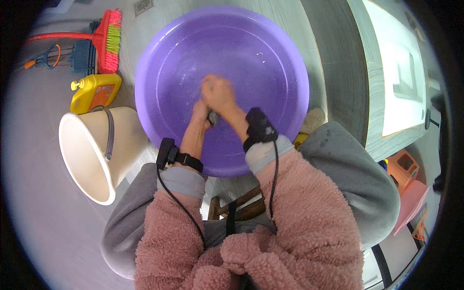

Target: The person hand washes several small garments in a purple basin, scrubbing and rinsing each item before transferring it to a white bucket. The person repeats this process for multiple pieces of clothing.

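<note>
A large round purple plastic basin (174, 159) stands on the floor in front of me. Over its middle my right hand (218, 93) is curled against my left hand (200, 111), and both are blurred. A small wet-looking piece of grey cloth (213, 118) sticks out below the fingers, squeezed between the two hands. Most of the cloth is hidden, so its shape cannot be told. White specks lie on the basin's inside; how much water it holds is unclear.
Left of the basin are a cream bucket (127, 134) with a grey handle, a yellow pump jug (96, 92) and a red broom (103, 41). A floor drain (143, 6) lies beyond. At the right are a raised step (344, 69) and an orange plastic container (403, 170).
</note>
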A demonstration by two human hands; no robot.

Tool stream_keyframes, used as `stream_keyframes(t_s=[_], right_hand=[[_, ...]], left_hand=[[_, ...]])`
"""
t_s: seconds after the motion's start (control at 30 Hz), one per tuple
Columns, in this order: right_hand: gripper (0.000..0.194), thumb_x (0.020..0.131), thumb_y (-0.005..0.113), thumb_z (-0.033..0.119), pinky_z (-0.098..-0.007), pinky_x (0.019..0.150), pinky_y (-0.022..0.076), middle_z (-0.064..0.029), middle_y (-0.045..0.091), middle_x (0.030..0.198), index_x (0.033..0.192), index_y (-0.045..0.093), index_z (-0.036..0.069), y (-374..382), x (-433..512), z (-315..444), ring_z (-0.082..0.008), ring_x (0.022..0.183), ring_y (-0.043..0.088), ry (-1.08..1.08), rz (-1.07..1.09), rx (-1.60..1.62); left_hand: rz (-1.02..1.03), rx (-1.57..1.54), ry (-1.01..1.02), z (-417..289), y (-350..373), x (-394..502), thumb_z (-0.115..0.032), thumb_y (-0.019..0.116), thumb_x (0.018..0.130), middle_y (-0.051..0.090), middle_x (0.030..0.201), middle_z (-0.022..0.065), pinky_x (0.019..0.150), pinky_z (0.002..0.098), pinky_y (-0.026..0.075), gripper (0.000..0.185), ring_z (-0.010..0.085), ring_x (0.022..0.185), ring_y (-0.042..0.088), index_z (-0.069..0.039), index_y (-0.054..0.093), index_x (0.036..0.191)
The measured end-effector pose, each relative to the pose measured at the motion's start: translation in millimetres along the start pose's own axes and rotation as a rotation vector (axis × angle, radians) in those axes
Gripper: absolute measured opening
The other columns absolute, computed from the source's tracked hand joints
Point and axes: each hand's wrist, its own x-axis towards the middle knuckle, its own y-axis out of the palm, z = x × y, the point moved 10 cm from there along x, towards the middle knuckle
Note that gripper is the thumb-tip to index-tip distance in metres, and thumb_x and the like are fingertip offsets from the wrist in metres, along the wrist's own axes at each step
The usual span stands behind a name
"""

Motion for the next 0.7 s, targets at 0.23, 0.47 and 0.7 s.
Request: stream_keyframes(t_s=[0.23, 0.47, 0.7], right_hand=[[0.056, 0.081, 0.051, 0.048, -0.0428, 0.085, 0.0423, -0.0203, 0.055, 0.113, 0.12, 0.052, 0.008, -49, 19, -71, -0.0371, 0.105, 0.053, 0.315, -0.08, 0.161], [0.036, 0.077, 0.053, 0.026, -0.0356, 0.071, 0.0477, -0.0103, 0.056, 0.097, 0.105, 0.055, 0.003, -13, -21, -69, -0.0208, 0.085, 0.056, 0.76, 0.248, 0.909], [0.034, 0.084, 0.058, 0.03, -0.0312, 0.067, 0.0477, -0.0061, 0.06, 0.086, 0.099, 0.057, 0.0, -21, -32, -25, -0.0184, 0.077, 0.058, 0.435, 0.19, 0.787]], left_hand=[[-0.173, -0.106, 0.1, -24, -19, -18, -0.034, 0.042, 0.091, 0.06, 0.1, 0.0109, 0.075, 0.0354, 0.048, 0.038, 0.0236, 0.087, 0.059, -0.001, 0.055, 0.105], [-0.237, -0.291, 0.145, -36, -59, -25, -0.035, 0.042, 0.091, 0.059, 0.106, 0.0138, 0.081, 0.0368, 0.048, 0.041, 0.0261, 0.096, 0.058, -0.001, 0.054, 0.111], [-0.245, 0.648, 0.598, -68, 11, -77, -0.049, 0.06, 0.079, 0.06, 0.065, 0.0051, 0.058, 0.029, 0.045, 0.052, 0.016, 0.061, 0.058, 0.002, 0.064, 0.087]])
